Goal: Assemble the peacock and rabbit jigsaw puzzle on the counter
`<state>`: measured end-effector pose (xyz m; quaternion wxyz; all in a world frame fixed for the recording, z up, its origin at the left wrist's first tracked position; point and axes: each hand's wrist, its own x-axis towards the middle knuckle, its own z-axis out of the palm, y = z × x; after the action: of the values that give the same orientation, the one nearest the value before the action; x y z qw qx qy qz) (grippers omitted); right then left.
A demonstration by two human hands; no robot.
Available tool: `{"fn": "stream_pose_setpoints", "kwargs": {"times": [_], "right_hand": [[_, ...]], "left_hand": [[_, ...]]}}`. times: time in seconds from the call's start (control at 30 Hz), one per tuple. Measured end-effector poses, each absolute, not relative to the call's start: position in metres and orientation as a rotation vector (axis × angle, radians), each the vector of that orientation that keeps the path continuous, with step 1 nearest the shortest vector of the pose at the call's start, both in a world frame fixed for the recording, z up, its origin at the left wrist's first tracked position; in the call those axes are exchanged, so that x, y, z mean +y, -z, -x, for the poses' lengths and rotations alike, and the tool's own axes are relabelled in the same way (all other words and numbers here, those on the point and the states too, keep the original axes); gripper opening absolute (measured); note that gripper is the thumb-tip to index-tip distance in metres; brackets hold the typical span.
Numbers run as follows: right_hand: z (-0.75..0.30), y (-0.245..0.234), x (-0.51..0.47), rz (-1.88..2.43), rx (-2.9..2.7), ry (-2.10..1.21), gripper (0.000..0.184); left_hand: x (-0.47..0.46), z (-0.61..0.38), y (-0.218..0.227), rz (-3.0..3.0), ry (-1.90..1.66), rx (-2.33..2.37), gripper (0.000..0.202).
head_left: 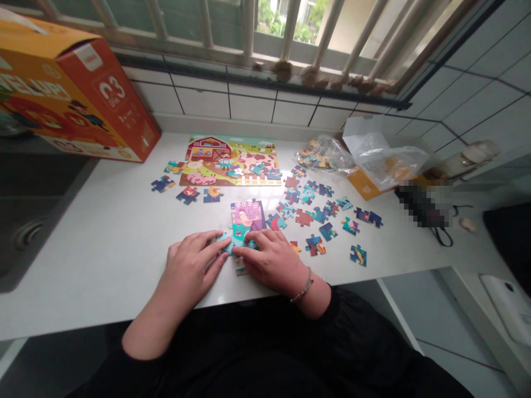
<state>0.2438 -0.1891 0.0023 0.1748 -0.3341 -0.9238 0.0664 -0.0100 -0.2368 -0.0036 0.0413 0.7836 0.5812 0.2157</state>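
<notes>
A small joined section of jigsaw puzzle [248, 213], purple and teal, lies on the white counter in front of me. My left hand [191, 262] has its fingertips and thumb on a light-blue puzzle piece [226, 243] at the section's lower left. From the other side, my right hand [269, 260], with a bracelet at the wrist, bends its fingers and thumb onto the section's lower edge, gripping a piece there. Those fingers partly cover the lower pieces. Below them a pale strip of puzzle pokes out.
Behind the section lies a farm picture puzzle [232, 160] with loose pieces around it. Many scattered pieces [304, 217] spread to the right. A bag of pieces [321, 155], an opened box [365, 179] and a large orange box [103, 94] stand at the back; a sink [31, 232] is left.
</notes>
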Motion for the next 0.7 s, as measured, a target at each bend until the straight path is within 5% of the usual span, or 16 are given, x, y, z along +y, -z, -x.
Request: {"fn": "stream_pose_setpoints", "kwargs": {"times": [0.7], "right_hand": [[-0.2457,-0.004,-0.1965,0.939,-2.623,-0.131,0.033]], "left_hand": [[-0.237,0.0058,0.0001,-2.48,-0.655,1.688,0.027]]}}
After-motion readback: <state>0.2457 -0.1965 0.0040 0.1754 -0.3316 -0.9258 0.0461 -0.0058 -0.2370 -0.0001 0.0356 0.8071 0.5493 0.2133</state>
